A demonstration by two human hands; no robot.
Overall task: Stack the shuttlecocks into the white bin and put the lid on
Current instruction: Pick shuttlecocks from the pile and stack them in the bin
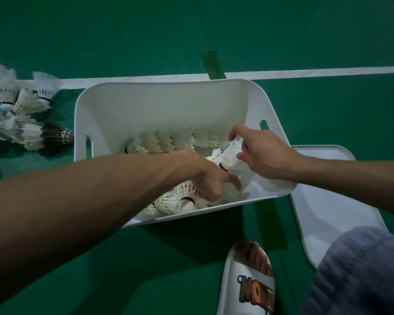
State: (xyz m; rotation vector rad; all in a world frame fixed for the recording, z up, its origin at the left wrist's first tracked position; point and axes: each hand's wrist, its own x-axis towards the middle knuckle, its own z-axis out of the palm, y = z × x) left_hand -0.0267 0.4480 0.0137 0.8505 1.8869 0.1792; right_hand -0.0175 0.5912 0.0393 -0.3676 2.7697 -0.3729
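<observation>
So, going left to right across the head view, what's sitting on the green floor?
Loose shuttlecocks in a pile → white bin → lid, lying flat beside the bin.

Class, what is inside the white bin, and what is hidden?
A stacked shuttlecock row along the white bin's far wall, loose shuttlecocks near the front, one shuttlecock pinched by the right hand. The left hand and forearm cover the middle.
</observation>
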